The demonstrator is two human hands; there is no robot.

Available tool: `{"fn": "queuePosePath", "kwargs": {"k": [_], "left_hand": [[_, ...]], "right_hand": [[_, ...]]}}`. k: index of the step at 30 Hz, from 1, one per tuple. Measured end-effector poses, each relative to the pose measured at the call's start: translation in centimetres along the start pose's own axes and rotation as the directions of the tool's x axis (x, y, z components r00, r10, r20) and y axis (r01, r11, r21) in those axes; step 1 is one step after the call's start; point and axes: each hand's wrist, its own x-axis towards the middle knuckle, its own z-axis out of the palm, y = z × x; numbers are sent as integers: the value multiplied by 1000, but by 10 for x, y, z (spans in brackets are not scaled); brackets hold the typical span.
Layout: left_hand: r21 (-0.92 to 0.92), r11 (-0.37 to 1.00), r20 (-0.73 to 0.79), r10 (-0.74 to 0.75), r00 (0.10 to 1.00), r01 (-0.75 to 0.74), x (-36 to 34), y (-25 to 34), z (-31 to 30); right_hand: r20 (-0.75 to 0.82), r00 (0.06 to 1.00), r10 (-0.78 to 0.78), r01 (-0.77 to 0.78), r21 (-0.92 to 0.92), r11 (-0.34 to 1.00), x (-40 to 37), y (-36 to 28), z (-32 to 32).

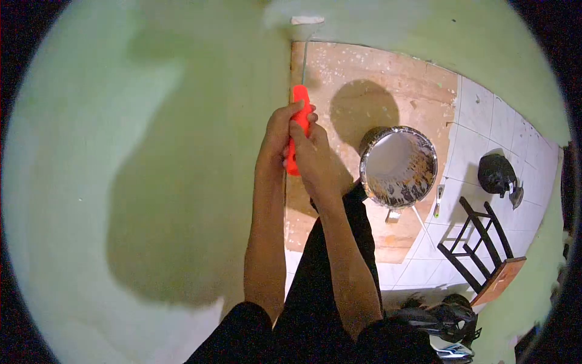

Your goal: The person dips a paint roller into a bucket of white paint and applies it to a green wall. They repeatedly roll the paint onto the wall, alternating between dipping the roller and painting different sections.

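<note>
Both my hands are wrapped around the red-orange handle of a paint roller (301,94). My left hand (280,130) grips it from the left side. Overlapping it from the right is my right hand (312,148), closed on the same handle. A thin metal rod runs up from the handle to the pale roller sleeve (307,20), which is at the green wall near the top of the view. To the right of my hands stands a paint-spattered bucket (370,142) with whitish paint inside.
Paint-spotted brown board (418,79) covers part of the white tile floor (485,121). A brush (393,216) and a scraper (438,200) lie by the bucket. Farther right are a black bag (496,173) and a tipped stool (482,242). Green wall (79,182) rises at left.
</note>
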Motion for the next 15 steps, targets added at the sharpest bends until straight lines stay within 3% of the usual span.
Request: {"fn": "queuePosePath", "kwargs": {"k": [3, 5, 6, 7, 8, 9, 11, 12, 14, 15], "left_hand": [[47, 995, -101, 88, 991, -84, 64, -1, -34], [28, 1000, -169, 3, 986, 2, 97, 16, -46], [21, 1000, -171, 5, 985, -1, 117, 23, -60], [77, 991, 56, 101, 993, -106, 139, 28, -80], [107, 970, 283, 182, 942, -219, 149, 29, -92], [102, 971, 272, 184, 945, -218, 126, 30, -81], [126, 947, -37, 301, 953, -294, 45, 35, -29], [85, 974, -125, 218, 968, -208, 28, 33, -20], [2, 997, -149, 77, 986, -77, 7, 30, -22], [-7, 997, -155, 73, 985, -75, 20, 26, -31]], "right_hand": [[-39, 996, -78, 71, -150, 986, 87, 37, 8], [77, 982, -173, 189, -335, 923, 135, 37, 10], [82, 982, -171, 189, -341, 921, 145, 36, 14], [80, 989, -122, 134, -172, 976, 152, 29, 19], [86, 994, -72, 72, 2, 997, 154, 22, 25], [92, 994, -62, 63, -3, 998, 133, 11, 28], [12, 988, -155, 154, -168, 974, 68, -16, 32], [-71, 986, -153, 129, -261, 957, 68, 18, 30], [-44, 993, -105, 103, -43, 994, 46, 34, 37], [-41, 994, -98, 96, -51, 994, 62, 40, 34]]}}
